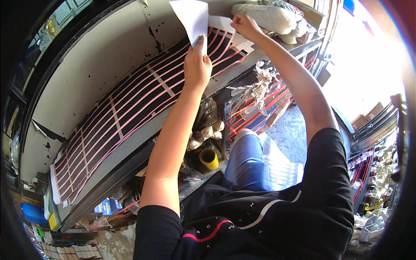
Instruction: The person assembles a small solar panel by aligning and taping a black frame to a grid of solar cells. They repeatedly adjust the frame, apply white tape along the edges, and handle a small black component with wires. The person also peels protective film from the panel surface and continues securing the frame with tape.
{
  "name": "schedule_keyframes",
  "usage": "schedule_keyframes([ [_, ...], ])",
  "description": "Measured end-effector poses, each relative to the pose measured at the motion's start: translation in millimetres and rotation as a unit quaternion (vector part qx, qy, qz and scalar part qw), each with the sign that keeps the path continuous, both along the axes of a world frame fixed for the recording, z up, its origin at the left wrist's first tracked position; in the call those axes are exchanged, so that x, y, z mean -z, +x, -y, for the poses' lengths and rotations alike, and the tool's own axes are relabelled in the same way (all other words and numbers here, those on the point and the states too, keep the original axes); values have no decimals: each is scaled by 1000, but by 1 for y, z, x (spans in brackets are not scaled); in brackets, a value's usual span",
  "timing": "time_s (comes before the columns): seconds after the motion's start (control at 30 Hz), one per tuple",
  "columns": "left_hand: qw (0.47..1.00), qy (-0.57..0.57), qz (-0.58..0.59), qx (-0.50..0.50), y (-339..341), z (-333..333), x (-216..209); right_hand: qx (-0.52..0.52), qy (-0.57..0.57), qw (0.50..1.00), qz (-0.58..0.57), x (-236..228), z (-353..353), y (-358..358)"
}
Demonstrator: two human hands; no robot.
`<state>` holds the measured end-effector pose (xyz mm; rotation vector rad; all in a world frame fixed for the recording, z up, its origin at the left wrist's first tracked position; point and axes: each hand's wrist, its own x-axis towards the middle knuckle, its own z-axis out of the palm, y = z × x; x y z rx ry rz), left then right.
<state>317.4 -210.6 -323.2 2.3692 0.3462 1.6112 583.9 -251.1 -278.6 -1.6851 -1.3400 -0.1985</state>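
My left hand is closed on a white paper sheet, thumb on its face, and holds it raised over the far end of the bench. Bent fingers of my right hand pinch the edge of a white piece just beyond; whether it belongs to the same sheet I cannot tell. Below both hands, long pink strips run side by side along a black backing, crossed by several pale bands. Near my right hand the strips' far ends lie by small white paper pieces.
A pale wrapped bundle lies at the bench's far right. Under the bench's grey edge stand a yellow tube and plastic bags. Crumpled pale strips hang above red strips. A blue rounded object sits at far left.
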Motion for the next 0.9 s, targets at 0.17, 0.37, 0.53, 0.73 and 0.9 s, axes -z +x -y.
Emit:
schedule_keyframes([
  [0.17, 1000, 12, -1, -7, -4, 2, 1, -210, 67, 937, -273, -35, -48, -38],
  [0.37, 998, -40, 13, -51, -7, -4, -4, -311, 108, 848, -414, -54, -38, -79],
  [0.53, 997, -31, 68, -2, -5, -10, -2, 4, -244, 970, -13, -48, 8, -45],
  [0.73, 997, 62, 50, -18, -6, -7, -4, -71, -374, 919, -104, -17, 44, -17],
  [0.9, 999, 41, 26, 12, -8, -1, -7, -250, -155, 897, -330, -41, 4, -25],
])
